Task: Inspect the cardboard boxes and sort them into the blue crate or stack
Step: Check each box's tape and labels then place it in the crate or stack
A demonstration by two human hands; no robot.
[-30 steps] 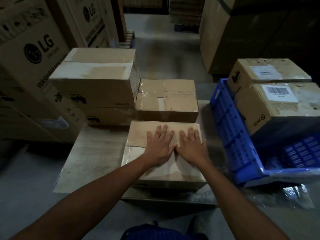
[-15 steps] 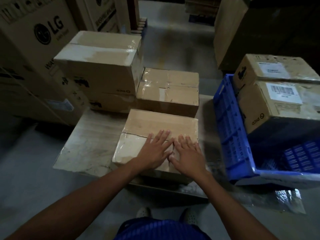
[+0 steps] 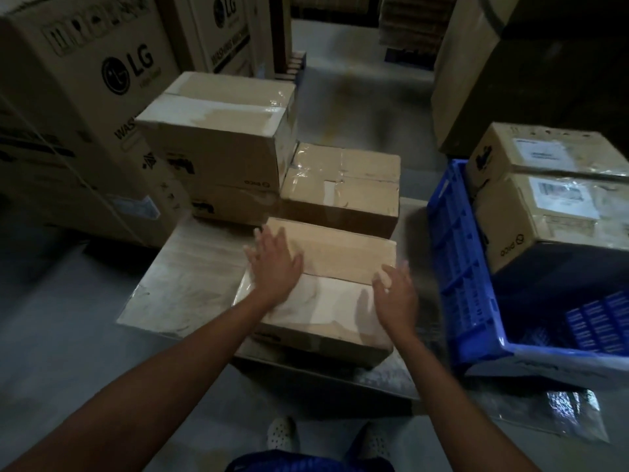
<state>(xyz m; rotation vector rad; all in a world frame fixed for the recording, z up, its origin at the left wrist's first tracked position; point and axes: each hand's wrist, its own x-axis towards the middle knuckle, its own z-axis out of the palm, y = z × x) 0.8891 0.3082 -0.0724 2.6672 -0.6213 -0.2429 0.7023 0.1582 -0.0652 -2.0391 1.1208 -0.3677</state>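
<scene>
A flat taped cardboard box lies on the near part of a low platform. My left hand lies flat with spread fingers on the box's left side. My right hand hovers over the box's right edge, fingers relaxed and slightly curled, holding nothing. Behind it sits another taped box, and to the left a stack of two boxes. The blue crate stands at the right with two labelled boxes inside.
Large LG appliance cartons wall off the left. Tall cartons stand at the back right. A bare concrete aisle runs between them. My shoes are at the platform's near edge. Crumpled plastic film lies by the crate.
Both hands were side by side on the middle of the box lid. They have spread apart, the left toward the left side and the right lifted toward the right edge.
</scene>
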